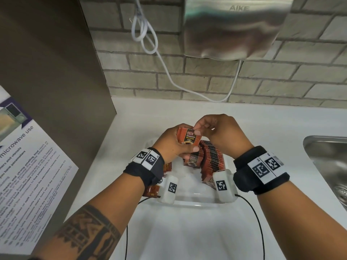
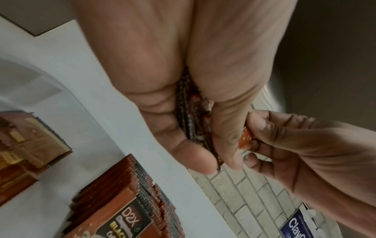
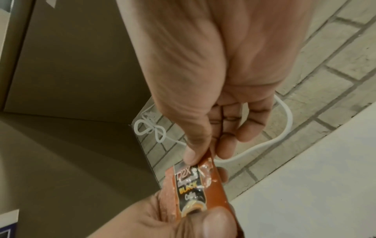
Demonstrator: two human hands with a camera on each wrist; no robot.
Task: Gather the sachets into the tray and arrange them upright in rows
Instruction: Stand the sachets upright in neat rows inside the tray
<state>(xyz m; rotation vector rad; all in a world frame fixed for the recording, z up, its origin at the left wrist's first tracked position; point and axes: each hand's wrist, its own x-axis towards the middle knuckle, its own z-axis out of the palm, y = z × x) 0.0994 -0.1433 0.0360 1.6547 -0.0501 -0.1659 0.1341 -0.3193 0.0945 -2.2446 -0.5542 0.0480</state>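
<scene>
Both my hands hold coffee sachets above the tray.

My left hand (image 1: 173,142) grips a small stack of sachets (image 1: 188,138), thumb across the front. My right hand (image 1: 216,131) pinches the top edge of the front one between thumb and fingertips. Below, a row of sachets (image 1: 211,161) stands upright in the clear tray (image 1: 187,202) on the white counter (image 1: 281,128).

black wrist straps (image 1: 260,169), white tagged camera pods (image 1: 224,185), thin black cables (image 1: 258,218), forearm tattoo (image 1: 88,233)
</scene>
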